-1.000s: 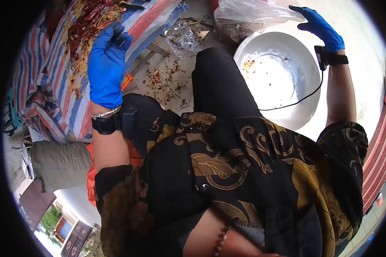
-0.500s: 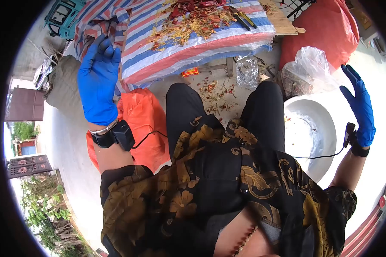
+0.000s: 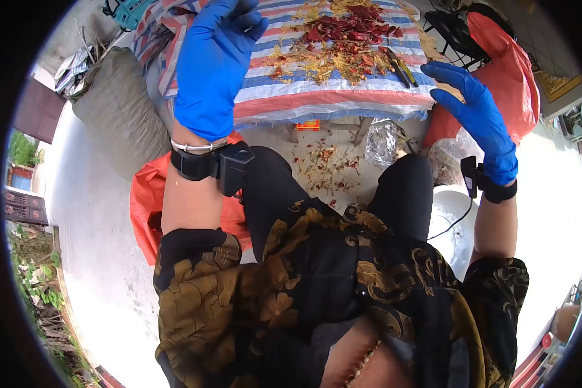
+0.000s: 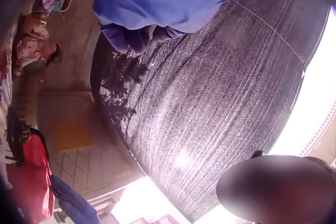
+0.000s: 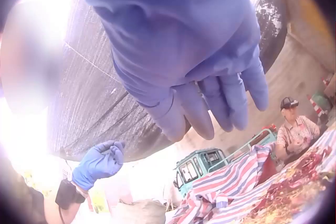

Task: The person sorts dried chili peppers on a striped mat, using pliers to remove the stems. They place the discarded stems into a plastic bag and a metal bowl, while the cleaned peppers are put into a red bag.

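My left hand point(image 3: 216, 64), in a blue glove, is raised over the left front part of a striped cloth point(image 3: 343, 102) that covers a low table. Its fingers are loosely bent and nothing shows in them. My right hand point(image 3: 477, 116), gloved alike, hovers near the cloth's right front corner. In the right wrist view its fingers point(image 5: 231, 95) are straight and bare of any object. Between the hands, dark red dried pieces like chillies point(image 3: 352, 29) lie on the cloth among yellow seeds point(image 3: 320, 63). A black and yellow hand tool point(image 3: 402, 66) lies beside them.
A white basin point(image 3: 456, 223) stands on the floor beside my right leg. Behind it are a clear plastic bag point(image 3: 447, 158) and a red sack point(image 3: 514, 90). An orange-red bag point(image 3: 150, 207) lies by my left leg. Another person point(image 5: 296, 132) sits across the table.
The head view has swung, bringing more of the table into sight. Both hands have risen from beside the body toward the cloth, the right one leaving the basin's side.
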Tool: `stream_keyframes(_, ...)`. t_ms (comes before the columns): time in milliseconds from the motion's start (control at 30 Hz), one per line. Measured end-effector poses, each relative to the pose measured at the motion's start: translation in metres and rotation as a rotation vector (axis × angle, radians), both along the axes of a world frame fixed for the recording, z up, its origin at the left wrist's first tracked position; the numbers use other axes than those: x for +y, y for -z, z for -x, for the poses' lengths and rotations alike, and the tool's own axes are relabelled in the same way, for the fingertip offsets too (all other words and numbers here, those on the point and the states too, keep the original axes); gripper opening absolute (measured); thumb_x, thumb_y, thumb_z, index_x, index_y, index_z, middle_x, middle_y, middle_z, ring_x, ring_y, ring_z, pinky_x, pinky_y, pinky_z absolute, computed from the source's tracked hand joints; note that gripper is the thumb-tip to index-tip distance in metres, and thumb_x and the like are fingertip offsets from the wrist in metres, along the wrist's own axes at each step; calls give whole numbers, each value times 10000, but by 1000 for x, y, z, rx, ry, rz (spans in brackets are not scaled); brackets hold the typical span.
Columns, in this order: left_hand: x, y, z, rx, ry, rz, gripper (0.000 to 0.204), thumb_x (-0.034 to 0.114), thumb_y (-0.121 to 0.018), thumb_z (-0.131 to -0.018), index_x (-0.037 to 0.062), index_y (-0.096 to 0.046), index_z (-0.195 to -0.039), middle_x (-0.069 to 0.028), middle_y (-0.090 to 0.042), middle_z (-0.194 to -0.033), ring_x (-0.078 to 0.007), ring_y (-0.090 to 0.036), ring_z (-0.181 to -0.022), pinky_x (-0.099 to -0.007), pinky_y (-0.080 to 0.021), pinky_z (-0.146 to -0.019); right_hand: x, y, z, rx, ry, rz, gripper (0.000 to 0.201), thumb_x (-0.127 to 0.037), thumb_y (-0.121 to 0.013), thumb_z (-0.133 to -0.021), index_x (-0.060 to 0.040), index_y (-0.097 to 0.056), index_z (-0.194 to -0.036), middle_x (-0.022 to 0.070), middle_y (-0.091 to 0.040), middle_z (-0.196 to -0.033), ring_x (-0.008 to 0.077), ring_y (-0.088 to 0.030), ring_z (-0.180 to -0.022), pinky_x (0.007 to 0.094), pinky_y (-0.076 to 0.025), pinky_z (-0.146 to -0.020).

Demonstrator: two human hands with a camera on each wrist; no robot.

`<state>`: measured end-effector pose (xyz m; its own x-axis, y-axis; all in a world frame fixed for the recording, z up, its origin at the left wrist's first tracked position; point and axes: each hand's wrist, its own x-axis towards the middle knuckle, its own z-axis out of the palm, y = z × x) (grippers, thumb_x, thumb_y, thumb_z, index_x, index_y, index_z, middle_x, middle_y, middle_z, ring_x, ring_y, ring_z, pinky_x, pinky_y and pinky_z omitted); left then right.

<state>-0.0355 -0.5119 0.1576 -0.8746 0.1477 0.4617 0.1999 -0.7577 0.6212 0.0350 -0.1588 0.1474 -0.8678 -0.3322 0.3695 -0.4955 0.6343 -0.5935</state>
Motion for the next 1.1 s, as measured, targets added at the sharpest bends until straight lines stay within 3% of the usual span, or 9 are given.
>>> stream_keyframes(33,3,25,21,-16,90,-36,275,84,-491,-877,-23,-533,-1127,-139,-597,-978,-208,-566,-806,-361,-464,-835,-12,9,16,-87,-43,133,319,-115,-601,-842,-79,-579,-1159,52,-572,-1113,157,-522,-1041,271,-402,-892)
stream_keyframes(167,43,95,70,-215,13,-21,219,104,-532,-861,25,-577,-1061,-101,-606,-921,-172,-582,-750,-341,-490,-761,-45,43,71,-338,-75,429,394,-176,-622,-834,-63,-540,-1203,20,-570,-1099,106,-512,-969,258,-404,-873)
stream_keyframes(300,69,157,120,-459,-71,-102,106,90,-568,-841,61,-593,-940,-85,-628,-840,-158,-600,-690,-307,-501,-670,-48,90,128,-367,44,469,437,-203,-631,-827,-48,-521,-1220,46,-571,-1095,123,-512,-1003,267,-391,-886)
stream_keyframes(500,91,213,174,-528,-158,-5,101,70,-554,-856,72,-585,-953,-46,-612,-863,-133,-596,-765,-272,-506,-671,-42,152,202,-474,219,546,444,-204,-643,-826,-69,-515,-1229,69,-569,-1080,132,-518,-981,269,-408,-855)
stream_keyframes(567,99,229,185,-499,-149,16,107,69,-544,-866,68,-576,-968,-33,-604,-873,-116,-585,-800,-257,-506,-680,-39,161,227,-525,253,475,449,-205,-645,-827,-62,-511,-1231,69,-567,-1106,136,-514,-1016,271,-414,-859)
stream_keyframes(667,106,238,194,-479,-164,175,158,67,-510,-879,53,-551,-1032,-51,-612,-874,-119,-584,-787,-252,-493,-726,-23,176,277,-212,186,23,477,-211,-638,-820,-69,-490,-1249,118,-546,-1208,211,-511,-1118,313,-393,-926)
stream_keyframes(1000,84,241,217,-557,-159,88,126,64,-512,-875,62,-564,-990,-35,-603,-858,-90,-559,-727,-230,-488,-686,-4,215,419,74,172,-545,524,-20,-504,-762,-108,-458,-1276,163,-477,-1275,305,-465,-1168,371,-407,-941)
stream_keyframes(1033,83,240,219,-559,-158,80,126,64,-512,-875,62,-564,-990,-35,-603,-858,-90,-559,-727,-230,-488,-686,-8,214,420,73,171,-554,524,-20,-504,-762,-108,-458,-1276,163,-477,-1275,305,-465,-1168,371,-407,-941)
stream_keyframes(1100,83,238,224,-535,-180,33,134,77,-525,-873,55,-588,-989,-48,-618,-885,-113,-581,-778,-247,-491,-710,-20,212,411,-264,268,-600,480,-30,-517,-765,-109,-494,-1238,172,-513,-1224,318,-505,-1113,377,-422,-919)
